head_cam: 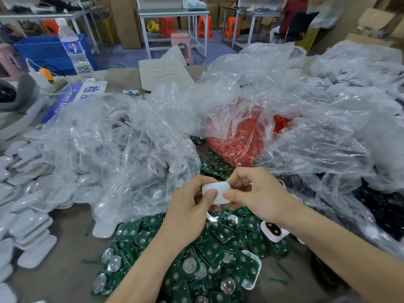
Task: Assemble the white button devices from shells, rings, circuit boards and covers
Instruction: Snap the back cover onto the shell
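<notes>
- Both hands are up over the middle of the counter (72, 241), and between them sits one white button device (216, 192), smooth rounded side facing the camera.
- The left hand (188, 206) is closed on its left edge, thumb pressing flat on top; the right hand (251, 193) pinches the right edge, fingers curled over the far side.
- This reads as the closing step: the two halves being squeezed together, thumbs bearing down. Whether the seam is fully seated can't be told from here, as the hands cover the edges.
- Right underneath, a heap of green circuit boards (209, 254), many with coin-cell holders showing.
- To the left, finished-looking white covers (28, 206) lie stacked along the counter; a clear bag of white shells (131, 145) sits behind them.
- The bag of red rings (236, 147) is straight ahead, open at the front.
- A shell with a red ring already fitted (273, 231) waits just beside the right wrist.
- Next move, by my call: even pressure around the rim, then set the piece aside and reach for that ringed shell and a board.
</notes>
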Motion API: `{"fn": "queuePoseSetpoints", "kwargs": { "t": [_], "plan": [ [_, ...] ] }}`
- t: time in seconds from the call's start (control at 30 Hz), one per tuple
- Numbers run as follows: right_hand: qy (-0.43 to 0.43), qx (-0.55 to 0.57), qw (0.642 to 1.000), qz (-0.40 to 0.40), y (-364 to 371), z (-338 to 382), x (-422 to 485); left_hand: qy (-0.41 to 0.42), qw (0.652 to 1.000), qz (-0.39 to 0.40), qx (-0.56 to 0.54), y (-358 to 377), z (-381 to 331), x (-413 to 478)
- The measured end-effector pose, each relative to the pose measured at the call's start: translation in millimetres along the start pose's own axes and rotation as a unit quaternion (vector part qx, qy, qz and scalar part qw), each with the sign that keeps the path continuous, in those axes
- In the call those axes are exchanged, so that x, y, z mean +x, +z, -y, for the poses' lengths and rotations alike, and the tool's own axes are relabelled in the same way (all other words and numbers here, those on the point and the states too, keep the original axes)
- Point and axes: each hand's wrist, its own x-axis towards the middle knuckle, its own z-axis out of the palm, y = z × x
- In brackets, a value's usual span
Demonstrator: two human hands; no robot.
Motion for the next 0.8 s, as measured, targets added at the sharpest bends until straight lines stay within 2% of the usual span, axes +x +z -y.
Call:
{"fn": "queuePoseSetpoints", "kwargs": {
  "t": [0.2, 0.27, 0.33, 0.4, 0.43, 0.5, 0.57, 0.7, 0.8],
  "plan": [
    [-0.036, -0.028, 0.999, -0.027, 8, -2, 2, 0.027, 0.997, -0.023, 0.066, -2, 2, 1],
    [-0.025, 0.003, 0.999, -0.028, 7, -2, 4, 0.006, 0.999, -0.031, 0.014, -2, 1, 3],
    [-0.006, 0.086, 0.996, -0.015, 5, 0, 3, -0.030, 0.997, -0.045, -0.055, -6, -1, 5],
    [0.016, 0.162, 0.986, 0.021, 7, 3, 2, -0.028, 0.998, -0.036, -0.041, -11, -2, 5],
    [0.026, 0.161, 0.985, 0.048, 8, 4, 1, -0.017, 0.999, -0.026, -0.013, -12, -2, 5],
    [0.030, 0.090, 0.988, 0.121, 7, 7, 2, 0.004, 1.000, -0.018, 0.023, -11, -2, 4],
    [0.013, 0.036, 0.984, 0.172, 6, 11, 3, 0.003, 1.000, -0.014, 0.003, -10, -4, 3],
    [-0.023, 0.094, 0.987, 0.131, 7, 13, 4, -0.034, 0.985, 0.029, -0.166, -12, -10, 0],
    [-0.047, 0.124, 0.988, 0.083, 11, 9, 3, -0.044, 0.979, 0.044, -0.192, -8, -11, 0]
  ]
}}
